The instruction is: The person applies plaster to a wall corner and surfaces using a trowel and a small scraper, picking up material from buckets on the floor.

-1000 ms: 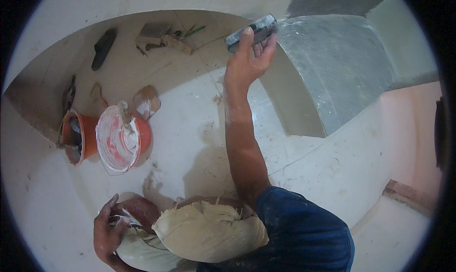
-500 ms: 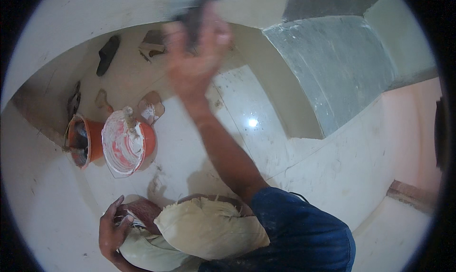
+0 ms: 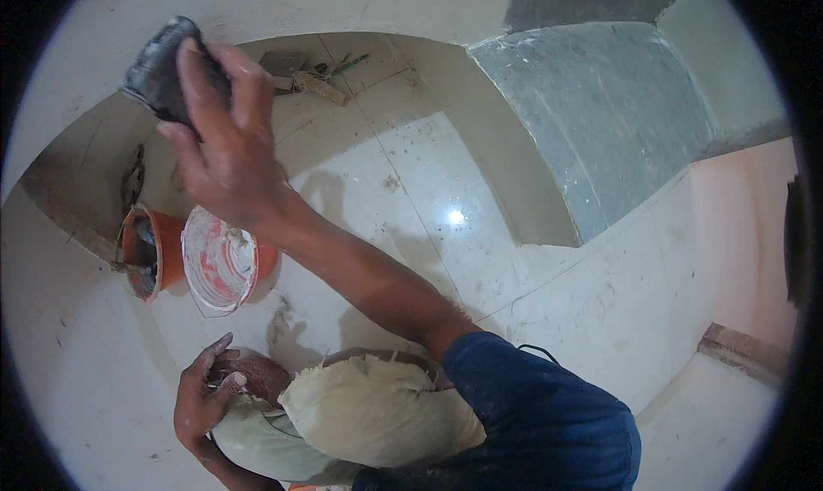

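My right hand (image 3: 227, 135) is up at the far left, its fingers wrapped round a dark, worn block (image 3: 176, 71), possibly a sanding block. The block lies over the lower edge of the white wall (image 3: 369, 7); I cannot tell whether it presses on it. Below my right wrist stands a red bucket (image 3: 199, 264) smeared inside with white paste. Beside it is an orange bucket (image 3: 176, 251) with dark things in it. My left hand (image 3: 201, 397) rests by my bent knee (image 3: 257, 375), fingers apart, with nothing seen in it.
A grey panel (image 3: 600, 122) and a pale ledge (image 3: 506, 174) stand to the right. Scraps and a broken piece (image 3: 321, 88) lie on the tiled floor (image 3: 411, 174) at the back. A brown strip (image 3: 741, 354) runs along the right side.
My right hand has swung left with the dark block, from the top middle to the far left. It now hides the slipper and the bucket's stick. My left hand has barely shifted.
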### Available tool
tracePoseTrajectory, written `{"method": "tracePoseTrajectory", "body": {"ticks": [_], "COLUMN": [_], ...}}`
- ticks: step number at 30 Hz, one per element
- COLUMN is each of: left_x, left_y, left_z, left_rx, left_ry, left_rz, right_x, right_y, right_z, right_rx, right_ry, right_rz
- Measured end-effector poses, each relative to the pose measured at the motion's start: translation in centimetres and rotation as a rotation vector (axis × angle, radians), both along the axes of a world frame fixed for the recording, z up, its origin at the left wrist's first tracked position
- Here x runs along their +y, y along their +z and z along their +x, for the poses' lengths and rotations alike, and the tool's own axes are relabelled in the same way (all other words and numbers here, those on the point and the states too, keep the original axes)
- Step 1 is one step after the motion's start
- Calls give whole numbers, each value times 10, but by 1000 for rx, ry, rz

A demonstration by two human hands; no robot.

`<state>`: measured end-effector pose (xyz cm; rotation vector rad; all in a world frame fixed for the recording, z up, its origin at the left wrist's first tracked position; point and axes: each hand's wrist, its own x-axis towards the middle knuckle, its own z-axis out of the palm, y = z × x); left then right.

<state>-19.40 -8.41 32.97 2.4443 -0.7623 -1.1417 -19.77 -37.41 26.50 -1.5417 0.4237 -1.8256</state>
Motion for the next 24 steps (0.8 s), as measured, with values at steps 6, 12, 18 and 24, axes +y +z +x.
{"method": "tracePoseTrajectory", "body": {"ticks": [6,12,18,24], "left_x": [30,39,31,31], "left_y": [8,2,5,2], "left_z": [2,6,6,4], "left_rx": [-21,-5,30,-23], "left_ry": [49,97,59,62], "left_rz": [18,-24,-26,-34], "right_x": [-53,-97,-7,88], "right_y": [-87,-87,-6,35], "right_z": [-59,-60,14,34], "right_rx": [-1039,-1269,-1022,-698], "right_ry": [687,673,791,1447], "right_rz": [812,848,805,860]}}
